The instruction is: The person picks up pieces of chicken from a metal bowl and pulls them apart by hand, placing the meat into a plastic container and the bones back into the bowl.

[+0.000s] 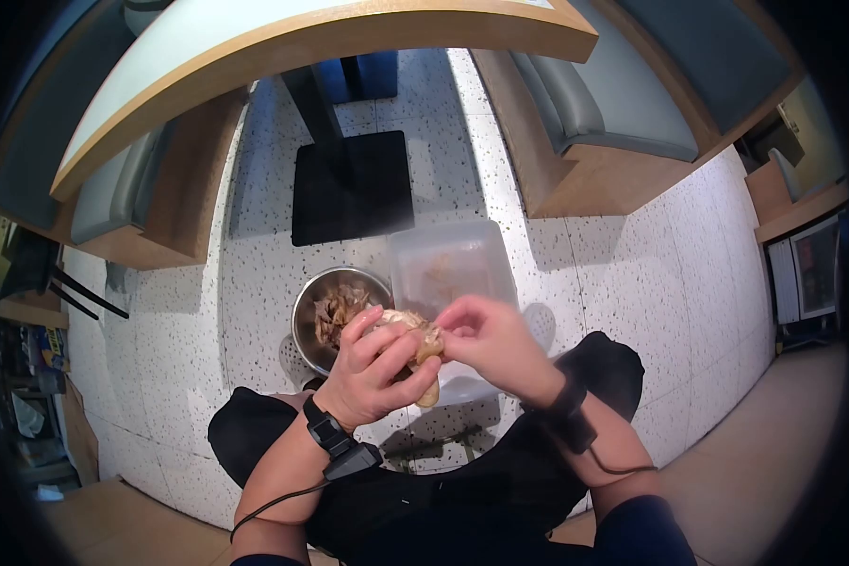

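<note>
My left hand (377, 366) is wrapped round a pale, yellowish lump of what looks like cooked meat (428, 341), held above the floor between my knees. The fingertips of my right hand (491, 344) are pinched together at the right side of that piece; anything between them is too small to make out. Below and to the left, a round metal bowl (304, 328) holds brown scraps (341, 307). Beside the bowl is a translucent plastic tub (486, 259) with reddish-brown residue inside, partly hidden under my hands.
A wooden-edged table (349, 36) spans the top, its black base plate (351, 189) on the speckled floor (170, 349). Padded benches (632, 113) stand on both sides. My dark-clothed knees flank the bowl and tub. A cable hangs from each wrist device.
</note>
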The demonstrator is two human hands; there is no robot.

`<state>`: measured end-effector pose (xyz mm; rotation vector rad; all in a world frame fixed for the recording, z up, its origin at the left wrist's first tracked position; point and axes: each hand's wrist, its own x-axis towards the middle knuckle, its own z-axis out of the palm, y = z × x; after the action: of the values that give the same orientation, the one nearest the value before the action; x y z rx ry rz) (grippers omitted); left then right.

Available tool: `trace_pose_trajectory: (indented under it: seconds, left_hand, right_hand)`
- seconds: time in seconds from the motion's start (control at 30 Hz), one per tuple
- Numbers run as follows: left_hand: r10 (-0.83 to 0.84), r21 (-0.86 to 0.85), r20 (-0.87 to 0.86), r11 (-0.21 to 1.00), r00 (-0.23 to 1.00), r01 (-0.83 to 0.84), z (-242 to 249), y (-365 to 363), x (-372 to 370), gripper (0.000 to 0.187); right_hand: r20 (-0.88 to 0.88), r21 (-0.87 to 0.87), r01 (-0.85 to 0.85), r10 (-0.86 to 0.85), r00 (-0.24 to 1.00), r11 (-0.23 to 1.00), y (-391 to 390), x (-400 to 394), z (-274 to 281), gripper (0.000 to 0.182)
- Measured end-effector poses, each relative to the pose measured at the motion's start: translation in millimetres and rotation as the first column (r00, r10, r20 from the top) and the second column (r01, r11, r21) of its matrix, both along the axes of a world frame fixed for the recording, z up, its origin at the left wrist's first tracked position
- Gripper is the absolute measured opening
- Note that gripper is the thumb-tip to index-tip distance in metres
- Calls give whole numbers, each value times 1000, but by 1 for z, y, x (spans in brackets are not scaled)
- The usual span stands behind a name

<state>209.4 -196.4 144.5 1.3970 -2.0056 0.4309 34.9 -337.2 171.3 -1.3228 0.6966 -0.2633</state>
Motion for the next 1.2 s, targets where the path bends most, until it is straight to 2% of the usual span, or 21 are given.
trace_pose_trajectory:
  seconds: [0.03, 0.07, 0.13, 0.17, 0.2, 0.23, 0.27, 0.3, 0.33, 0.37, 0.43, 0.47, 0.53, 0.6, 0.83, 0.9, 0.97, 1.07, 1.13, 1.17, 1.2]
  left_hand:
    - [2, -5, 1, 1000, 1000, -2, -2, -1, -1, 46]
    - [-15, -15, -46, 1000, 999, 14, -4, -3, -2, 47]
    - [-33, -29, -90, 999, 995, 30, -5, -3, -1, 49]
    - [-94, 10, -205, 995, 974, 98, -4, -1, 0, 60]
    - [-147, 41, -319, 985, 936, 169, -2, 1, -1, 72]
    - [-149, 39, -319, 985, 936, 170, 0, 0, -7, 72]
    - [-95, -5, -654, 993, 750, 122, 2, -2, -16, 84]
    - [-51, -26, -893, 998, 448, 61, 2, -2, -22, 95]
    - [-60, -30, -976, 989, 207, 148, 0, -3, -23, 103]
    - [81, 50, -987, 977, -142, 209, 6, -5, -24, 92]
    - [390, 37, -780, 809, -490, 586, 5, -2, 7, 82]
    - [387, 36, -779, 812, -493, 582, 8, -2, 6, 82]
    - [455, 188, -838, 758, -301, 624, 20, -4, 1, 73]
    - [439, 219, -858, 783, -268, 582, 16, -3, 1, 72]
    - [308, 226, -939, 888, -154, 401, 5, 1, -3, 60]
    - [281, 205, -947, 903, -157, 378, -6, 4, -3, 58]
    - [255, 186, -954, 916, -159, 356, -9, 5, -3, 56]
    - [232, 177, -964, 923, -127, 342, -6, 5, -5, 56]
    - [231, 100, -928, 911, -292, 401, 2, 2, -7, 55]
    - [231, 100, -928, 911, -292, 401, 9, 0, -9, 55]
    - [255, 77, -894, 897, -368, 435, 17, -3, -10, 54]
  right_hand:
    - [20, -267, 17, -12, 1000, 964, -2, -1, 1, 19]
    - [21, -271, 15, -10, 1000, 962, -5, -2, 4, 19]
    - [183, -696, 123, 9, 983, 708, -10, -4, 12, 19]
    - [184, -697, 123, 10, 983, 706, -14, -5, 12, 19]
    - [208, -792, 122, 77, 975, 598, -18, -7, 12, 23]
    - [222, -869, 129, 145, 964, 477, -21, -8, 13, 26]
    - [222, -870, 130, 143, 965, 476, -22, -8, 13, 26]
    - [231, -920, 150, 192, 954, 361, -23, -8, 13, 27]
    - [233, -955, 173, 244, 942, 242, -23, -7, 14, 28]
    - [233, -955, 173, 246, 941, 241, -23, -7, 15, 28]
    - [199, -976, 155, 343, 918, 151, -21, -7, 15, 28]
    - [191, -978, 149, 354, 916, 142, -19, -6, 12, 28]
    - [193, -975, 139, 359, 913, 170, -16, -5, 12, 28]
    - [195, -971, 130, 359, 913, 199, -14, -4, 11, 28]
    - [249, -881, 127, 219, 943, 456, -6, 1, 10, 27]
    - [258, -856, 137, 183, 949, 498, -3, 2, 11, 25]
    - [270, -754, 146, 99, 958, 640, 0, 2, 11, 23]
    - [251, -709, 133, 72, 965, 692, 2, 0, 13, 22]
    - [258, -699, 141, 64, 964, 701, 2, 1, 13, 22]
    - [265, -688, 148, 56, 963, 710, 3, 1, 13, 23]
    - [266, -688, 149, 56, 962, 710, 2, 1, 13, 23]
